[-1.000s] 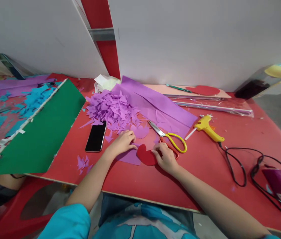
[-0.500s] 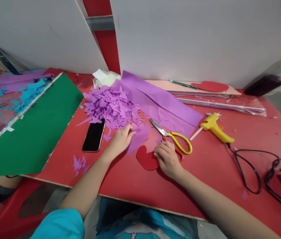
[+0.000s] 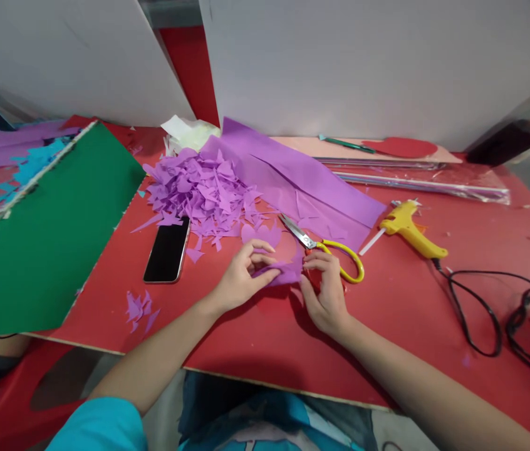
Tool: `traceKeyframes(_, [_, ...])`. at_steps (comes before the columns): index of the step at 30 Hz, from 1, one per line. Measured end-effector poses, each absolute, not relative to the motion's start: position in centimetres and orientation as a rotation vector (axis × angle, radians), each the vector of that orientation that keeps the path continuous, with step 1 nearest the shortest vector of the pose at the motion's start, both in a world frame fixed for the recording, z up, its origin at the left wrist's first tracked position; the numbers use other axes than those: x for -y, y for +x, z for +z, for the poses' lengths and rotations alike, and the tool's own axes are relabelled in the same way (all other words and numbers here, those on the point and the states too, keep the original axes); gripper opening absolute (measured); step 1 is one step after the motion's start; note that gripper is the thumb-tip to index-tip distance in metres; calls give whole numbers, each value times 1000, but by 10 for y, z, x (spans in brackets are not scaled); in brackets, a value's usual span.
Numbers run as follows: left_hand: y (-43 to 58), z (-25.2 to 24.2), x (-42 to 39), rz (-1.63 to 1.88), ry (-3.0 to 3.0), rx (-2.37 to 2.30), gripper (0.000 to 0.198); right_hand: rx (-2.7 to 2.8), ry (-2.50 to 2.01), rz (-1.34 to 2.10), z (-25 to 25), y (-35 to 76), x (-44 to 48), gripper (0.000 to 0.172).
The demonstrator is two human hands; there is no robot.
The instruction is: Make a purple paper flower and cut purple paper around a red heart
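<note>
A folded piece of purple paper is between my two hands, just above the red table. My left hand pinches its left end between thumb and fingers. At the right end, the curled fingers and thumb of my right hand meet the paper's edge. Red shows between those fingers, but I cannot tell how much is the red paper cutout and how much the scissors' red handle. The scissors, with one yellow handle, lie right behind my right hand. A purple heart-shaped piece lies beyond my left fingers.
A heap of purple scraps and a phone lie left, beside a green board. Purple sheets lie behind. At right are a yellow glue gun and its black cord. A white panel stands behind.
My left hand has moved right and nearer me, bringing the purple paper to my right hand. My right hand has turned upward from the red cutout, which is now mostly hidden.
</note>
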State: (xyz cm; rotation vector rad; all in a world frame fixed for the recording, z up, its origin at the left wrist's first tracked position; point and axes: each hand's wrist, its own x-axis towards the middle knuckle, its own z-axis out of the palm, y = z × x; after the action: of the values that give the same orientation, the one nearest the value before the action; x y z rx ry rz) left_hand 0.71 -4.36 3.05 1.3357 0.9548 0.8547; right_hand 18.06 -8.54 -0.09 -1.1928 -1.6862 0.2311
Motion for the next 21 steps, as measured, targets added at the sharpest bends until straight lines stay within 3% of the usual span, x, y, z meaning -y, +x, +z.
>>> traceKeyframes(5, [10, 36, 48, 533, 1104, -712, 43, 1646, -1192, 239, 0, 181, 88, 19])
traceKeyframes(11, [12, 37, 49, 478, 995, -668, 54, 1647, -1213, 137, 0, 184, 84, 24])
traceKeyframes(21, [11, 30, 52, 393, 1001, -641, 62, 1673, -1185, -15, 6, 191, 75, 11])
